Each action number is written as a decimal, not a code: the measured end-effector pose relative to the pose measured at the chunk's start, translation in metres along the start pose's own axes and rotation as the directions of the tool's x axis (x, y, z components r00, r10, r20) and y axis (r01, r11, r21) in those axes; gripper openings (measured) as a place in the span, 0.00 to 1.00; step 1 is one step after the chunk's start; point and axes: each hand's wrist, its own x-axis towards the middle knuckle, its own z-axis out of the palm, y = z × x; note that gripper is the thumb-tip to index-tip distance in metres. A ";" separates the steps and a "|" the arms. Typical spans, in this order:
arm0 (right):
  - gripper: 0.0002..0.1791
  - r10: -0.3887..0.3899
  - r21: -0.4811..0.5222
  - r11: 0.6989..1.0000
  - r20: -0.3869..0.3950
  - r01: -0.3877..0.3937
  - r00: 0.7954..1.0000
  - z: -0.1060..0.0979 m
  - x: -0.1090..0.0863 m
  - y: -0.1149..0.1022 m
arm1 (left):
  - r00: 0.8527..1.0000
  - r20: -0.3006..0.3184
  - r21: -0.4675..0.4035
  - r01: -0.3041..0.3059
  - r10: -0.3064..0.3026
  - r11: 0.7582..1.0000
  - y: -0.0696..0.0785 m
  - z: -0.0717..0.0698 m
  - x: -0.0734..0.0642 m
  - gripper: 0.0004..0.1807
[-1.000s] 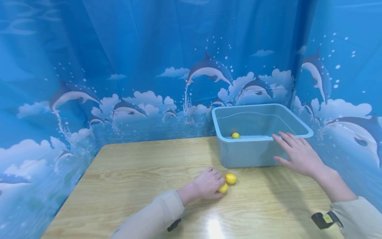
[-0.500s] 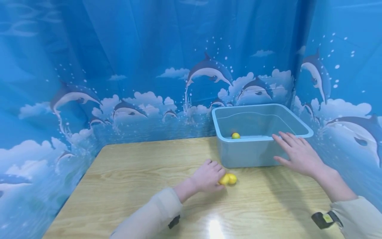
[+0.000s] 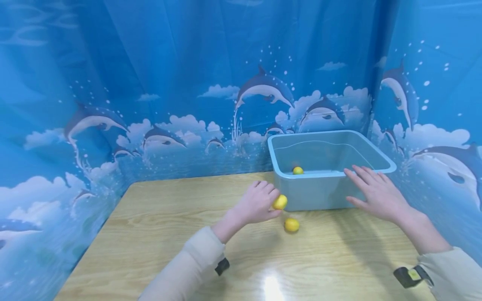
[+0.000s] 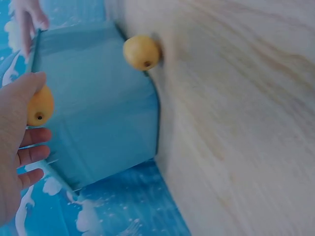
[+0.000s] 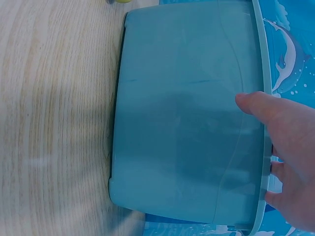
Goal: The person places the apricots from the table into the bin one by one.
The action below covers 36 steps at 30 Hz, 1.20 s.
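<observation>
My left hand [image 3: 259, 203] pinches a small yellow oval fruit [image 3: 280, 202] above the table, in front of the basin's left end. In the left wrist view this fruit [image 4: 40, 107] shows a dark spot at its end, with the thumb over it. A second yellow fruit [image 3: 291, 225] lies on the table near the blue-grey plastic basin [image 3: 316, 193]. Inside the basin, a third yellow fruit [image 3: 298, 170] shows over the near rim. My right hand [image 3: 378, 196] has its fingers extended over the near rim at the right, with the thumb beside the outer wall in the right wrist view.
The wood-grain table [image 3: 177, 221] stretches left and in front of the basin. A blue dolphin-print curtain [image 3: 188, 83] hangs behind and on both sides of the table. The basin stands at the table's back right, close to the curtain.
My left hand has taken hold of the nearer fruit, moved it past the other one and lifted it off the table toward the basin. The right hand has stayed in place.
</observation>
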 end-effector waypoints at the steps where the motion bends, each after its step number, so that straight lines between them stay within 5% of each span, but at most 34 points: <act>1: 0.44 0.000 0.000 1.000 0.000 0.000 1.000 0.000 0.000 0.000 | 1.000 -0.002 -0.007 0.008 -0.008 1.000 -0.002 -0.002 0.001 0.20; 13: 0.44 0.015 0.002 1.000 0.020 -0.015 1.000 0.000 0.000 0.001 | 0.994 0.026 -0.009 0.105 -0.105 0.994 -0.016 -0.024 0.016 0.23; 23: 0.44 0.020 0.002 1.000 0.029 -0.020 0.999 -0.001 0.000 0.001 | 0.986 -0.013 0.014 0.168 -0.167 0.986 -0.026 -0.037 0.035 0.22; 36: 0.44 0.009 -0.004 1.000 0.012 -0.009 1.000 0.001 0.000 0.002 | 0.961 0.084 0.013 0.264 -0.264 0.964 -0.038 -0.034 0.062 0.24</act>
